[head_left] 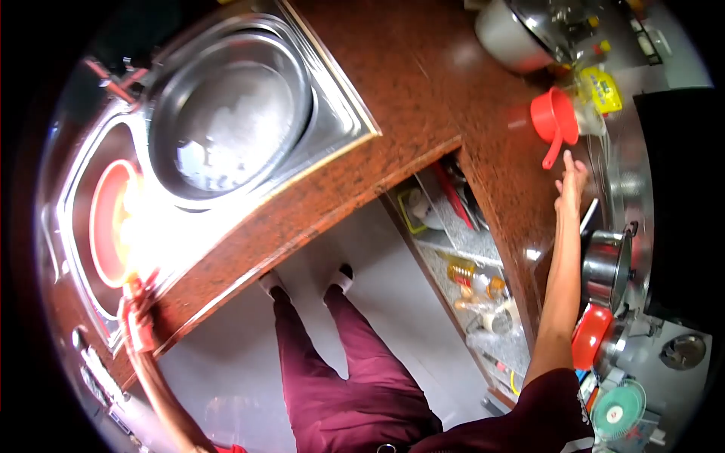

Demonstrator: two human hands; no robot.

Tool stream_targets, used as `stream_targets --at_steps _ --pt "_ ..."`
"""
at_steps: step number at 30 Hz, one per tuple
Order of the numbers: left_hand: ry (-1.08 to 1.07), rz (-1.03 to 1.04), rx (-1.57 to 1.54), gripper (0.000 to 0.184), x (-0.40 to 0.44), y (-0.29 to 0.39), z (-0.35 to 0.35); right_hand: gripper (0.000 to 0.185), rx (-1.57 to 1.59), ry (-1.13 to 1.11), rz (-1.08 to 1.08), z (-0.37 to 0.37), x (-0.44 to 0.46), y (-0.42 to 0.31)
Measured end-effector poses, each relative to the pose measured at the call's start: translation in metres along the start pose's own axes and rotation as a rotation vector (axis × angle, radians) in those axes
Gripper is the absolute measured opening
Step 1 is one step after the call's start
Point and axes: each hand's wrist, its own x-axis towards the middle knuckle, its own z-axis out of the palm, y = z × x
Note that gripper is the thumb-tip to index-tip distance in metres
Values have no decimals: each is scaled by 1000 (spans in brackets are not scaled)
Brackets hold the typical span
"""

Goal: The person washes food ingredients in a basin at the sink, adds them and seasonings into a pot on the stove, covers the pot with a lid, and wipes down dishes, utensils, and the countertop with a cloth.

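Note:
My left hand (136, 321) is at the near edge of the left sink, against the rim of a red bowl (111, 226); its fingers look bent round something red, blurred by glare. My right hand (574, 181) reaches over the counter with its fingers apart and nothing in them, just short of the handle of a red dipper (555, 119). A large round metal basin (234, 113) fills the sink beside the bowl, with shiny liquid or wet metal inside.
A faucet (121, 87) stands behind the sinks. On the brown counter (393, 83) are a large pot (513, 38), a yellow packet (602, 89), a steel pot (604, 268) and a red container (591, 336). Open shelves (472, 264) with bottles lie below.

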Motion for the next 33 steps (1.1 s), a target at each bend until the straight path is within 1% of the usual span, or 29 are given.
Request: stream_targets --at_steps 2,3,4,5,6,7,8,9,10,11,12,14,16,17,18,20,21,22,24,25,26,28,29,30,32,33 --pt "22 -2 69 51 -2 -10 19 33 304 -501 295 12 42 8" --pt "42 -4 175 52 -4 -12 30 26 545 -609 480 28 65 30" --pt "61 -8 280 53 -7 -15 42 22 749 -738 567 32 62 25" --pt "70 -5 295 53 -8 -13 41 21 735 -753 438 32 54 17" --pt "113 -3 240 54 -9 -12 33 21 873 -906 420 36 77 37" --pt "141 19 388 55 -12 -13 35 19 972 -833 438 41 85 44" --pt "29 -44 328 53 -14 -8 33 16 873 -769 353 35 64 28" --pt "15 -101 139 51 -7 -8 21 16 733 -718 220 26 39 9" --pt "-50 -111 89 59 -3 -5 11 17 708 -717 168 14 10 -15" --pt "-12 -86 155 59 -2 -5 14 19 683 -796 133 0 -20 -43" --pt "-46 -81 163 60 1 -5 9 22 647 -872 109 -12 -51 -67" --pt "-59 -46 193 59 2 -6 10 24 466 -987 42 -26 -110 -108" --pt "-89 -36 141 57 8 -6 0 27 380 -1161 -2 -32 -170 -151" --pt "-81 -51 127 56 9 -6 -4 27 396 -1261 -2 -32 -199 -167" --pt "-102 -44 116 50 10 -5 -6 28 409 -1360 -2 -29 -228 -183" --pt "-91 -7 110 40 5 -4 -2 27 394 -1492 7 -13 -285 -207" --pt "-56 19 114 27 0 -2 1 25 378 -1554 6 -1 -312 -218" --pt "-66 61 141 19 -4 2 -4 24 361 -1614 7 12 -339 -227" --pt "12 100 163 15 -24 17 2 21 287 -1707 -77 44 -386 -237" --pt "54 103 205 17 -32 28 -2 19 276 -1702 -114 61 -409 -237" --pt "151 93 322 17 -39 41 -4 17 266 -1702 -152 78 -430 -239" --pt "119 134 540 17 -67 65 6 14 197 -1745 -247 102 -467 -247" --pt "145 169 564 17 -80 74 11 12 177 -1763 -291 111 -483 -254" --pt "235 148 744 17 -88 88 12 12 190 -1763 -288 121 -499 -258" --pt "327 203 914 21 -110 107 24 13 209 -1760 -281 143 -529 -260" --pt "350 234 914 23 -118 115 25 15 213 -1752 -282 154 -541 -261"
